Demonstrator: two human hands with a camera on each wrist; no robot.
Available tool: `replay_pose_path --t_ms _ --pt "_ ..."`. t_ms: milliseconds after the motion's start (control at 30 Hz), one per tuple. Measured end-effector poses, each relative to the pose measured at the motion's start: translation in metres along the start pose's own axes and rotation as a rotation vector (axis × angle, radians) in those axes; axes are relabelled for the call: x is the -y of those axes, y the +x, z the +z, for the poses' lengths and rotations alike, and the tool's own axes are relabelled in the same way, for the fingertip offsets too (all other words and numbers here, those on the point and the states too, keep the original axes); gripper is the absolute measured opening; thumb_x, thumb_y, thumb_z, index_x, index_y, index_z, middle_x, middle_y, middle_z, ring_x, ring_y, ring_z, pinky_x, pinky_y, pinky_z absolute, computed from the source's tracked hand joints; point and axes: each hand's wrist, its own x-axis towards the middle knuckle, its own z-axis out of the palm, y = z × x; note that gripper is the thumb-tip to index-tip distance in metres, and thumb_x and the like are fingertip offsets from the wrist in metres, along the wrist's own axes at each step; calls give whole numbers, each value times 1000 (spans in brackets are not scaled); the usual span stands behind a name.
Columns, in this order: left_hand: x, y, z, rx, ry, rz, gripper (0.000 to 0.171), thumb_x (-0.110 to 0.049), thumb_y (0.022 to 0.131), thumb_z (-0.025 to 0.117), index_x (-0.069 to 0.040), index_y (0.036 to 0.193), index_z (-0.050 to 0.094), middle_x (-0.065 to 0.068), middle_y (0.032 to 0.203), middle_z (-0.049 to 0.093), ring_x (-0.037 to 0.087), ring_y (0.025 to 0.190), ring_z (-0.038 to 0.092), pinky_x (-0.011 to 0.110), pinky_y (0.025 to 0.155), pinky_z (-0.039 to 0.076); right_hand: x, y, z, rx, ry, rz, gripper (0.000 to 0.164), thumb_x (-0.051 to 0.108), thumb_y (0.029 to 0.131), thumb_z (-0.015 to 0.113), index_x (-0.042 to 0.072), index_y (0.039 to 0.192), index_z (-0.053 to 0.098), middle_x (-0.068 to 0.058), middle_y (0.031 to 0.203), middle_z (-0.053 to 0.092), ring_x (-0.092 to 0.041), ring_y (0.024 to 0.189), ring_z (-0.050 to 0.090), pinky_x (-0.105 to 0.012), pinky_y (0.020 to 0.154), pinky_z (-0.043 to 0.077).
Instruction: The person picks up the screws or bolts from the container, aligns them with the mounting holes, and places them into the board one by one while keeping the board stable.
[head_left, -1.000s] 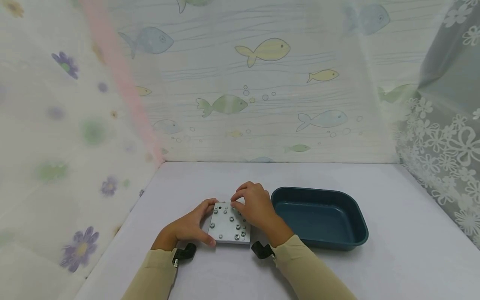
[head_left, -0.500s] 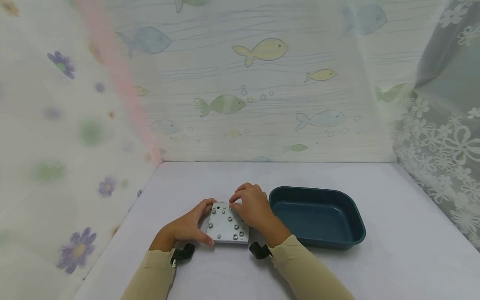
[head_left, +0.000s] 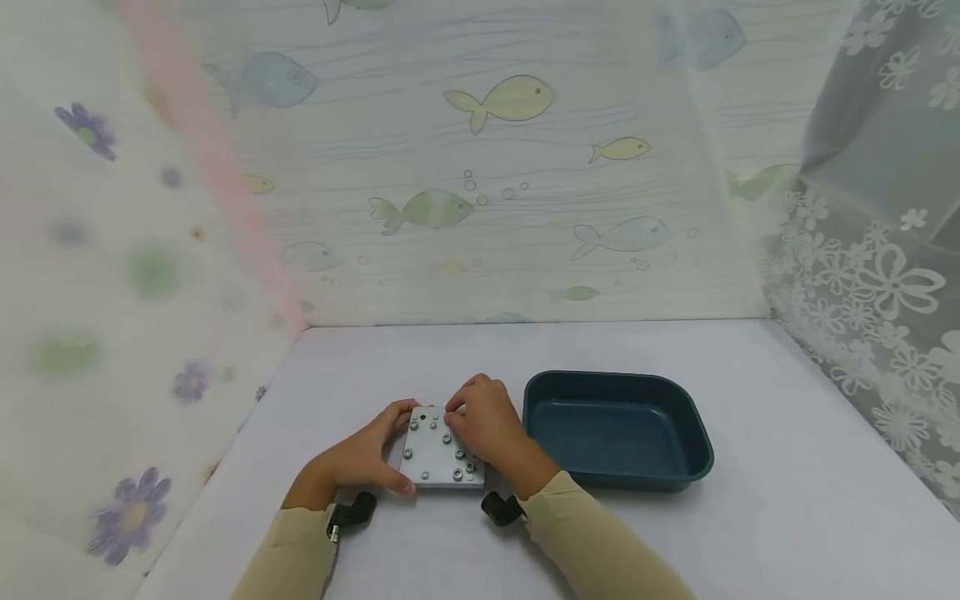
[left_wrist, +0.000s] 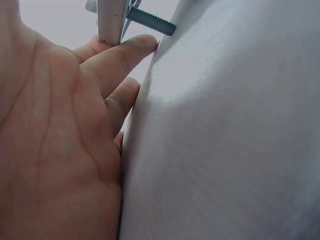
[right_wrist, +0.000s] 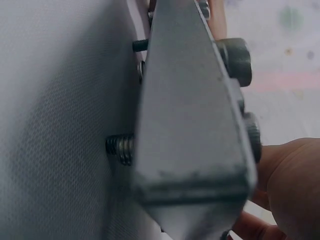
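Note:
A silver metal plate [head_left: 435,458] studded with several screws [head_left: 457,475] lies before me, and a dark hole shows near its far left corner. My left hand [head_left: 367,454] grips its left side, thumb by the front edge and fingers round the back. At the far right part of the plate, the thumb and forefinger of my right hand [head_left: 487,421] pinch a small screw, mostly hidden by the fingertips. In the left wrist view, a threaded shank [left_wrist: 152,21] sticks out under the plate. The right wrist view shows another shank [right_wrist: 120,145] with a coil round it.
A dark blue rectangular tray [head_left: 693,467] stands right of the plate, close to my right hand. The white table [head_left: 757,533] meets a fish-patterned curtain [head_left: 517,275] at the back. Flowered curtains hang at left and right.
The head view has swung slightly right, so everything sits further left in it. Both hands keep their places on the plate; the right hand's fingers have drawn slightly closer together.

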Motion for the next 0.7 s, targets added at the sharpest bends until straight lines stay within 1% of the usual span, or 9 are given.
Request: replay_pose_path --t_ms 200,467,700 --pt "-3 -2 -1 4 -10 11 128 -39 60 98 -17 161 22 -5 163 42 21 153 30 62 127 8 1 -1 2 -4 0 23 10 23 92 78 20 100 84 -2 117 67 -26 117 57 -42 100 53" --pt "-5 0 0 10 -7 14 131 -40 59 98 -15 162 20 -4 164 41 23 155 28 63 127 8 0 -2 1 -29 -29 18 10 25 92 79 21 98 85 -2 116 68 -26 116 58 -42 99 53" --pt "-4 -1 0 2 3 10 131 -39 59 98 -14 162 21 -2 165 40 24 156 26 64 127 8 1 -2 2 -22 -32 4 11 26 92 78 21 99 85 -2 116 68 -27 116 58 -43 99 53"
